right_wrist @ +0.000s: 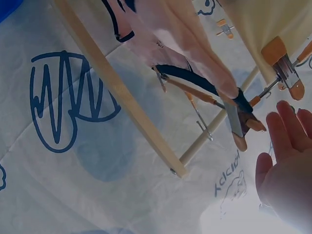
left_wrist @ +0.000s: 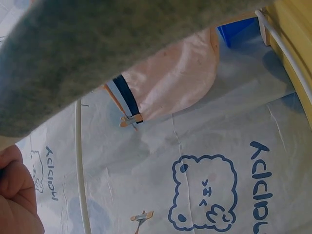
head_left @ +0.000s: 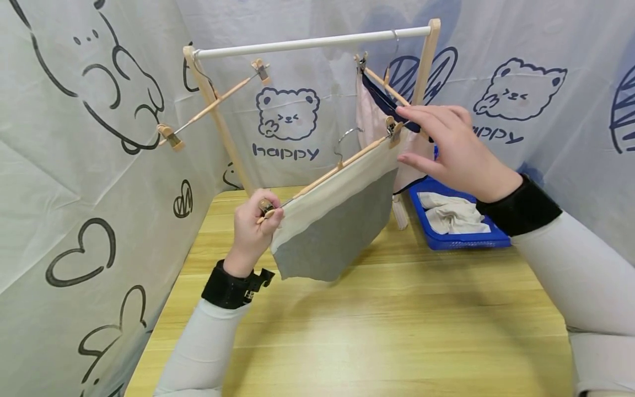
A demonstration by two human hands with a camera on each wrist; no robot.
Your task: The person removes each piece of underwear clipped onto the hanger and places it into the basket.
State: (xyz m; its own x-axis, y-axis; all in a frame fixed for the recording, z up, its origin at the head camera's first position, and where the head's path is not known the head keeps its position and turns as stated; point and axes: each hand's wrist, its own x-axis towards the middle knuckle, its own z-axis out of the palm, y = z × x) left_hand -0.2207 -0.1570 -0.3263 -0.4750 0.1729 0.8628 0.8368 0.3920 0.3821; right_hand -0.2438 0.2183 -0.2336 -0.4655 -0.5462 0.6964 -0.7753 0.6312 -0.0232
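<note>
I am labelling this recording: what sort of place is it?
Probably a small staged laundry-hanging booth: cartoon-printed sheets as walls, a tabletop drying rack with clip hangers, and a blue basket of cloths.

A light wooden desk (head_left: 377, 331) with a plank grain carried everything. At its far end stood a wooden drying rack (head_left: 429, 60), its slanted legs planted on the surface near the back corners. A blue plastic basket (head_left: 466, 241) sat on the far right edge just beside the rack's right leg, with pale crumpled cloth (head_left: 453, 215) lying inside.
</note>
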